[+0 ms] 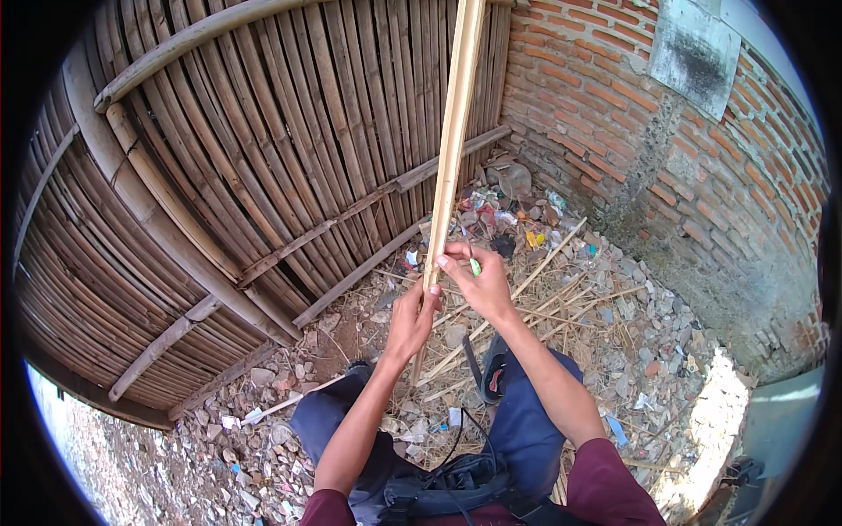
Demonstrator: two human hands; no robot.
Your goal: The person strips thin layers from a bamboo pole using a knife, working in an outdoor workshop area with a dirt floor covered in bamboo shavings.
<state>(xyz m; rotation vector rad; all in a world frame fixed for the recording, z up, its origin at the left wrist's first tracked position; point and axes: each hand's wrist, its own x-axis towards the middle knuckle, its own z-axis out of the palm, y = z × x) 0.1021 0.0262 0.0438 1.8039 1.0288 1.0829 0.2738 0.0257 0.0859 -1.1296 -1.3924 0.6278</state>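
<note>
A long split bamboo pole (452, 131), pale and grooved along its length, stands nearly upright before me and runs past the top of the view. Wrapped round its lower part is my left hand (410, 323), thumb pressed against the front. Slightly higher and to the right, my right hand (481, 282) is closed, its thumb and fingertips touching the pole's edge. A small bright green thing (475, 266) shows between the right fingers; its kind is mostly hidden. Below the hands, the pole's lower end comes down between my legs.
A bamboo-slat wall (298, 114) rises at the left, and a brick wall (605, 96) at the right. Loose bamboo strips (544, 316) lie over rubble (649, 351) and litter. Beside my foot is a dark, flat bar (472, 361). Scraps are heaped in the corner.
</note>
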